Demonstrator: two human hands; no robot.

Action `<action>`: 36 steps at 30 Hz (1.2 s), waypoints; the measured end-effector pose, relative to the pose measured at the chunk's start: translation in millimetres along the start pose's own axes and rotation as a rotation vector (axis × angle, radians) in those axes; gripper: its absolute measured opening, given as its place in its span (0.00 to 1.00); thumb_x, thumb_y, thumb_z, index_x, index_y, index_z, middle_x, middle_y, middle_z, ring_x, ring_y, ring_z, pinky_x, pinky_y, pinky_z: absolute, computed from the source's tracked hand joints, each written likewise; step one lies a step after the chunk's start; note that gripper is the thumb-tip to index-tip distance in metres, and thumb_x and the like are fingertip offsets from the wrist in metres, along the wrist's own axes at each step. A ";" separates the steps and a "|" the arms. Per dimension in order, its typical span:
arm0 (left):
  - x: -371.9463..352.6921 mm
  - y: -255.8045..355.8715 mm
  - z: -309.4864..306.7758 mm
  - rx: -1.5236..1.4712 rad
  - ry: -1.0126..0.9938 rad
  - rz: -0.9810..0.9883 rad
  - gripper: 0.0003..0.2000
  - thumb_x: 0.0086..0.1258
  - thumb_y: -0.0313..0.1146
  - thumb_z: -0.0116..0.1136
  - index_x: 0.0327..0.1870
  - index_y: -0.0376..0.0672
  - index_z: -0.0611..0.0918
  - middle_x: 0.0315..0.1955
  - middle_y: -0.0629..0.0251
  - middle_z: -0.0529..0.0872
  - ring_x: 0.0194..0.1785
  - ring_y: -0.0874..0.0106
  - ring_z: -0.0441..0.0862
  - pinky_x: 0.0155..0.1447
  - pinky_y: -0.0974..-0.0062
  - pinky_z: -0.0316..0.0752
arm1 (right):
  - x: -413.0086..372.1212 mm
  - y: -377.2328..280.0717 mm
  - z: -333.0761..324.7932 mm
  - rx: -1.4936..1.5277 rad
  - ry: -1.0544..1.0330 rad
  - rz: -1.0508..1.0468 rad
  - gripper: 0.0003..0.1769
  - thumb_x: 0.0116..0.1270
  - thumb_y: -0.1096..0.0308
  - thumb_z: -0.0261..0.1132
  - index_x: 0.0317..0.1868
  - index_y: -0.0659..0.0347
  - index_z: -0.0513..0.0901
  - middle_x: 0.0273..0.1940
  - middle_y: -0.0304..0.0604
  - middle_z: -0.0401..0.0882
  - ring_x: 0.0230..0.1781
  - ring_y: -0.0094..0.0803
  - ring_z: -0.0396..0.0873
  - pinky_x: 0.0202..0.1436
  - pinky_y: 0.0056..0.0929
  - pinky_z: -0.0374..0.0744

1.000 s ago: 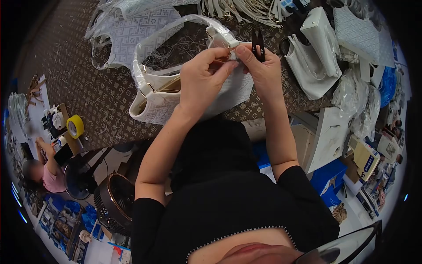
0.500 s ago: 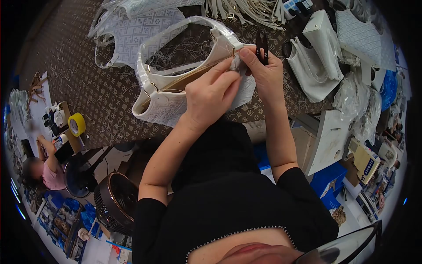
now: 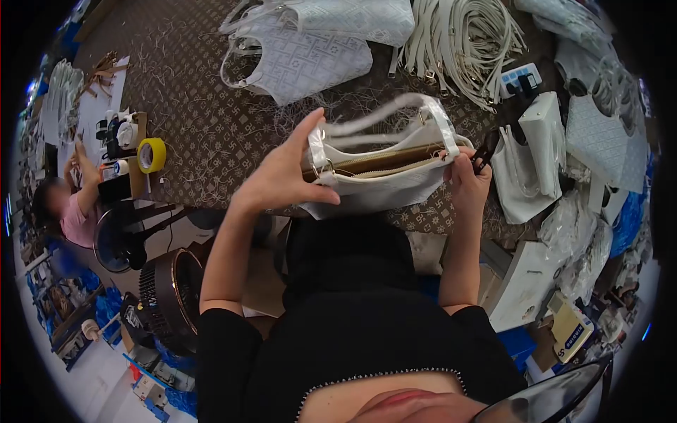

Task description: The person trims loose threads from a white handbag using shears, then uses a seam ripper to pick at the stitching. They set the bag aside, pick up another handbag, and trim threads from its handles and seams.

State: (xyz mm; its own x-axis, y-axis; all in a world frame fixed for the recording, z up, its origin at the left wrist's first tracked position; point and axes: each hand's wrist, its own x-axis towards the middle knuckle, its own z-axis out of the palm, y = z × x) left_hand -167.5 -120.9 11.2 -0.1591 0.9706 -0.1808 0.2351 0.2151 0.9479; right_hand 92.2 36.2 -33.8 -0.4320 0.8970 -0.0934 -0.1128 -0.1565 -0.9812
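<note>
A white handbag [image 3: 381, 189] with a gold zip along its open top is at the table's near edge. My left hand [image 3: 282, 173] grips its left end, thumb at the front and fingers behind the strap ring. At the other end, my right hand [image 3: 469, 185] pinches the corner below the handle's gold ring. Black thread snips [image 3: 485, 151] are tucked in that same hand, pointing up. The bag's handle [image 3: 381, 116] arches above the opening, partly blurred.
White patterned bag pieces [image 3: 310, 63] lie at the back, beside a heap of white straps [image 3: 458, 42]. A finished-looking white bag [image 3: 525, 158] stands right, near plastic wrap [image 3: 575, 218]. Yellow tape [image 3: 151, 155] and a fan [image 3: 169, 296] are left, where another person [image 3: 76, 218] sits.
My left hand has moved from the bag's right end to its left end. The bag has turned to lie more level and shifted right. The view has shifted too.
</note>
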 end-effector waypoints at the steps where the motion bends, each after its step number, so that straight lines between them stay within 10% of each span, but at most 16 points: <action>1: -5.4 0.6 8.0 -0.024 0.065 -0.092 0.47 0.44 0.33 0.74 0.68 0.44 0.57 0.55 0.53 0.74 0.59 0.64 0.72 0.62 0.70 0.67 | -1.3 5.8 -6.6 0.032 -0.037 -0.009 0.14 0.69 0.64 0.56 0.36 0.66 0.81 0.17 0.29 0.68 0.14 0.15 0.57 0.21 0.19 0.62; 8: -55.8 9.1 -23.0 -0.077 0.313 -0.164 0.33 0.49 0.26 0.70 0.60 0.41 0.69 0.35 0.71 0.79 0.39 0.79 0.77 0.46 0.81 0.73 | -4.0 -1.3 -18.2 0.493 0.204 -0.204 0.13 0.71 0.63 0.54 0.42 0.65 0.78 0.27 0.43 0.79 0.11 0.15 0.54 0.20 0.18 0.65; 15: -154.6 -91.1 -187.2 -0.232 0.625 -0.382 0.37 0.48 0.30 0.70 0.63 0.40 0.66 0.44 0.65 0.79 0.44 0.73 0.78 0.50 0.77 0.72 | 4.0 0.3 -31.7 0.360 0.385 -0.053 0.14 0.67 0.60 0.59 0.40 0.64 0.78 0.21 0.36 0.73 0.10 0.14 0.56 0.15 0.16 0.64; 17: -155.6 -120.2 -212.1 0.722 0.567 -0.947 0.43 0.49 0.38 0.70 0.66 0.41 0.61 0.52 0.58 0.78 0.53 0.62 0.77 0.58 0.65 0.68 | 4.9 6.0 -18.6 0.312 0.407 0.016 0.14 0.67 0.60 0.60 0.39 0.64 0.78 0.21 0.35 0.73 0.11 0.15 0.58 0.16 0.16 0.65; 19: -118.0 -109.4 -194.6 0.933 0.602 -1.144 0.46 0.49 0.47 0.69 0.68 0.42 0.57 0.58 0.54 0.72 0.62 0.58 0.69 0.64 0.52 0.59 | 3.6 13.6 -2.4 0.171 0.469 0.043 0.13 0.68 0.61 0.58 0.40 0.65 0.78 0.21 0.34 0.72 0.14 0.15 0.61 0.18 0.15 0.65; 20: -111.7 -150.5 -196.2 0.809 0.663 -0.814 0.45 0.50 0.52 0.66 0.68 0.43 0.57 0.63 0.55 0.67 0.67 0.59 0.62 0.65 0.45 0.52 | -1.8 18.2 8.4 0.093 0.485 0.029 0.13 0.68 0.62 0.58 0.40 0.65 0.78 0.22 0.34 0.72 0.15 0.15 0.62 0.19 0.14 0.65; 24: -17.8 -144.8 -134.7 1.082 0.527 -0.614 0.34 0.56 0.46 0.62 0.64 0.43 0.65 0.64 0.58 0.65 0.67 0.55 0.60 0.63 0.45 0.55 | -66.6 53.4 66.0 -0.231 0.352 0.049 0.11 0.69 0.64 0.57 0.40 0.63 0.80 0.21 0.33 0.71 0.17 0.16 0.64 0.21 0.16 0.64; 31: 194.4 -67.2 -101.5 1.043 0.609 0.229 0.16 0.61 0.37 0.58 0.47 0.40 0.79 0.50 0.59 0.79 0.59 0.60 0.71 0.62 0.63 0.62 | -107.1 53.0 44.6 -0.422 -0.006 -0.186 0.07 0.62 0.74 0.62 0.41 0.62 0.81 0.25 0.42 0.80 0.23 0.20 0.77 0.25 0.18 0.72; 36: 325.5 -45.5 -79.3 1.289 0.496 0.278 0.28 0.53 0.44 0.63 0.54 0.38 0.74 0.55 0.56 0.75 0.58 0.57 0.71 0.61 0.61 0.63 | -93.0 22.5 45.5 -0.508 0.436 0.115 0.08 0.62 0.71 0.63 0.42 0.59 0.82 0.27 0.42 0.82 0.25 0.21 0.80 0.26 0.18 0.74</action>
State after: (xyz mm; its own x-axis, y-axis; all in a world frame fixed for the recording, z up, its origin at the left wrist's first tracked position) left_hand -306.0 176.6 -70.0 -0.2159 0.9167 0.3362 0.9721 0.2342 -0.0145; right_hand 89.2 -69.5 -39.5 -0.0041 0.9876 -0.1566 0.3924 -0.1425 -0.9087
